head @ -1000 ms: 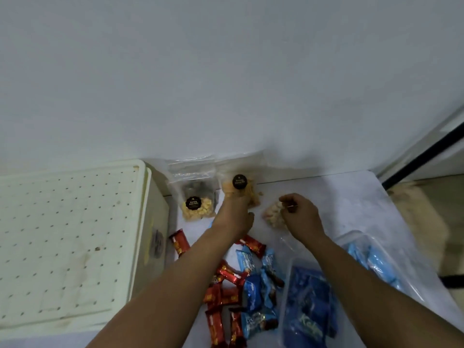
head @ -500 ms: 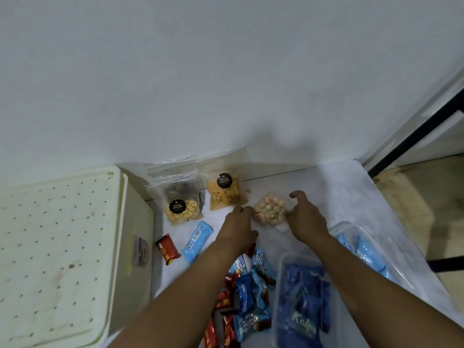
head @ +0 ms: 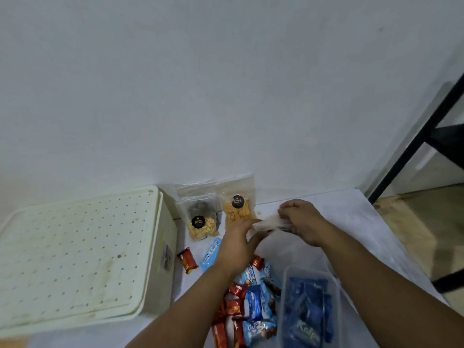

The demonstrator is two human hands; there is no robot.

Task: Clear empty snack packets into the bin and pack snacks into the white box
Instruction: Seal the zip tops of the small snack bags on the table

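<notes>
Nearest, at about five o'clock in the head view, a clear plastic tub [head: 310, 277] is seen on the white bench [head: 356, 217], filled with dark blue snack packets [head: 306, 312]. Just beside it, towards six o'clock, a loose heap of red and light blue wrapped snacks [head: 251, 305] is spread on the bench. At eight o'clock a cream box with a perforated lid [head: 75, 252] is set, its lid closed. Between the box and the heap, one red snack [head: 187, 260] and one light blue bar [head: 211, 252] are laid apart from the rest.

Further out, near the centre, a small clear packet [head: 270, 224] is held above the bench between both hands. The left hand [head: 238, 247] is curled at its left end, and the right hand [head: 302, 221] is closed over its right end, fingers bent round it. The packet is blurred, so its contents cannot be told.

Farthest, at roughly eleven o'clock from the hands, two clear pouches are leaned upright against the white wall [head: 226, 96]: a pouch of pale round pieces [head: 200, 217] and, touching it on the right, a pouch of orange sticks [head: 236, 207]. Each is marked with a round black label.
</notes>
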